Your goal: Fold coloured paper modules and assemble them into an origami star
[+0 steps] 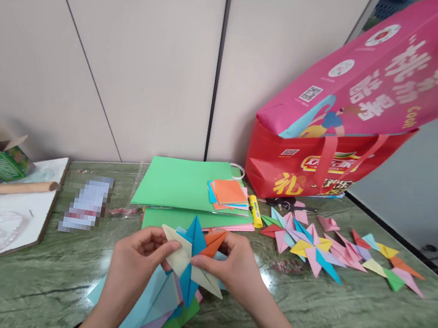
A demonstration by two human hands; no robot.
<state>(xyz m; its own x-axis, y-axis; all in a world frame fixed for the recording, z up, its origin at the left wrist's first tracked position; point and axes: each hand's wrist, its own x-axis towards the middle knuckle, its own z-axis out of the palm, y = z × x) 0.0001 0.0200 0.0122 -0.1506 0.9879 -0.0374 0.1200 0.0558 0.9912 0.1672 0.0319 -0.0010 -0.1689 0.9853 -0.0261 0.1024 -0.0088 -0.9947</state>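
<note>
An origami star (193, 237) of folded paper, with blue, cream and orange points, is held up between my two hands. My left hand (143, 252) pinches a cream point on its left side, thumb in front. On the other side, my right hand (237, 264) grips the orange point, its thumb tip close to the star's centre. Below the star lies a loose pile of paper sheets (150, 300) in light blue, purple and green, partly hidden by my left hand and wrist.
Several folded paper stars (308, 244) lie to the right, near a yellow glue stick (255, 211). Behind my hands are green paper packs (182, 183) topped by small orange squares (230, 192). A red bag (272, 164) stands back right. At left, a wooden-handled tool (24, 188) rests on a white board (38, 218).
</note>
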